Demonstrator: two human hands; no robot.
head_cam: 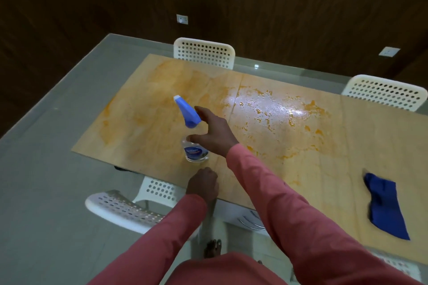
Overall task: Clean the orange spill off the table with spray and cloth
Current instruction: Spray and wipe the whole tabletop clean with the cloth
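Orange spill (273, 120) covers much of the pale wooden table (370, 146), wet and shiny at the centre, smeared thin toward the left. A clear spray bottle (195, 152) with a blue trigger head (187, 113) stands upright near the table's front edge. My right hand (213, 132) is at its neck with fingers spread: the thumb touches the bottle's shoulder and the index finger lies behind the head. My left hand (203, 183) rests on the front edge with its fingers curled, holding nothing. A blue cloth (384, 206) lies crumpled on the table at the right.
White perforated chairs stand around the table: one at the far side (205, 52), one at the far right (386, 93), one pulled out at the near left (122, 209). Dark wood walls close the room. Grey floor (46, 192) lies to the left.
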